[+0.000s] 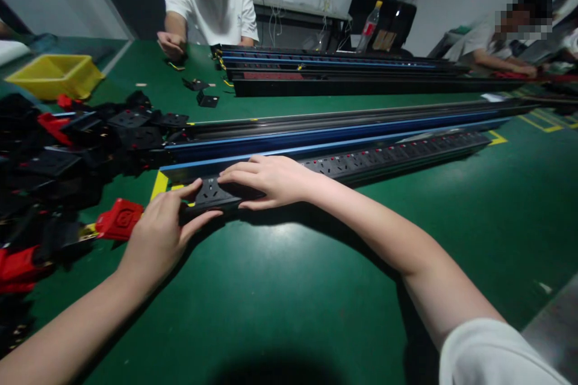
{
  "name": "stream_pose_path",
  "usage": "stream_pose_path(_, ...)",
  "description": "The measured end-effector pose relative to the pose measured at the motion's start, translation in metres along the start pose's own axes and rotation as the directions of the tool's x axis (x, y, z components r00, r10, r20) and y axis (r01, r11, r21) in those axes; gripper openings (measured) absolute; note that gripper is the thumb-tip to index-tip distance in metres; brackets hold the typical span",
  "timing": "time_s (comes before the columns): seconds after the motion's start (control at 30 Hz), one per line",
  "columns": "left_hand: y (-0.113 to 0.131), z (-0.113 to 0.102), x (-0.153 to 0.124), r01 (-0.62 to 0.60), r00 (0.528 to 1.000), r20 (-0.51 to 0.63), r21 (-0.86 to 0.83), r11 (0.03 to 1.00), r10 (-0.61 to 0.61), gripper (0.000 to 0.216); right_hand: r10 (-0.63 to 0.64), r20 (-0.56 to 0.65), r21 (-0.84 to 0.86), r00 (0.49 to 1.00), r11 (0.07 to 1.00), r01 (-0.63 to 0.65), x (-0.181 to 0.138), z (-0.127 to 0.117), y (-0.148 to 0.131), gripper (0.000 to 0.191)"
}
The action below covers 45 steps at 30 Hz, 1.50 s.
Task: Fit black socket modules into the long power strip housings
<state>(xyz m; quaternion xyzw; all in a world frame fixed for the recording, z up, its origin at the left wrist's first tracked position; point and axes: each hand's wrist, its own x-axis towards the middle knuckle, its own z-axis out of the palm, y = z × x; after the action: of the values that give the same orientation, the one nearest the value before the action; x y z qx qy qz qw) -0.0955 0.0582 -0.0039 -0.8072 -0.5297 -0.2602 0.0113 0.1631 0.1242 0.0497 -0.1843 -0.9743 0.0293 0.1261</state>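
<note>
The black plastic socket module (pixel 211 192) sits at the near-left end of the long black power-strip rail (pixel 406 153), which runs right and far across the green table (pixel 271 295). My left hand (pixel 158 237) pinches the module's left end, thumb and forefinger clamped on it. My right hand (pixel 271 180) lies flat on top, fingers straight.

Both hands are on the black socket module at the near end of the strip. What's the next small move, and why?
Probably press down with the right hand while the left hand steadies it: the socket module lies at the near end of the long strip, the left pinching its end, the right flat on top.
</note>
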Motion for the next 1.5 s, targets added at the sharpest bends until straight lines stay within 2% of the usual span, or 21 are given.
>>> stream_pose_path(0.2, -0.002, 0.000, 0.001, 0.044, 0.999, 0.018, -0.059, 0.997, -0.043, 0.067, -0.005, -0.009, -0.001, 1.000, 1.000, 0.005, -0.001, -0.001, 0.000, 0.043)
stream_pose_path(0.43, -0.003, -0.002, 0.003, 0.199, 0.977, 0.109, -0.190, 0.961, -0.181, 0.073, -0.004, -0.009, -0.003, 1.000, 1.000, 0.004, -0.001, -0.001, -0.001, 0.042)
stream_pose_path(0.73, -0.006, -0.001, 0.004, 0.215, 0.974, 0.119, -0.247, 0.945, -0.191, 0.074, 0.036, 0.054, -0.026, 0.998, 0.999, -0.034, 0.001, -0.004, -0.002, 0.043)
stream_pose_path(1.0, -0.008, 0.005, 0.002, 0.177, 0.980, 0.147, -0.335, 0.925, -0.134, 0.072, 0.016, 0.002, -0.005, 1.000, 1.000, -0.016, 0.000, -0.002, -0.001, 0.046)
stream_pose_path(1.13, -0.005, -0.011, 0.008, 0.020, 0.988, 0.157, -0.194, 0.981, 0.011, 0.067, 0.019, -0.001, 0.001, 1.000, 1.000, -0.019, 0.000, -0.002, -0.001, 0.048)
stream_pose_path(1.2, -0.007, -0.030, 0.015, -0.070, 0.982, 0.175, 0.013, 0.997, 0.067, 0.066, 0.020, 0.000, 0.002, 1.000, 1.000, -0.020, 0.000, -0.003, -0.002, 0.048)
stream_pose_path(1.3, -0.020, -0.061, 0.024, -0.152, 0.971, 0.224, 0.334, 0.930, 0.079, 0.070, 0.022, 0.000, 0.012, 1.000, 1.000, -0.022, 0.000, -0.004, -0.002, 0.048)
stream_pose_path(1.4, -0.044, -0.082, 0.022, -0.157, 0.963, 0.267, 0.430, 0.889, 0.041, 0.076, 0.022, -0.002, 0.021, 1.000, 1.000, -0.022, 0.000, -0.005, -0.002, 0.047)
stream_pose_path(1.5, -0.072, -0.085, 0.015, -0.140, 0.961, 0.274, 0.436, 0.889, 0.016, 0.076, 0.024, -0.005, 0.018, 1.000, 1.000, -0.024, 0.000, -0.005, -0.003, 0.047)
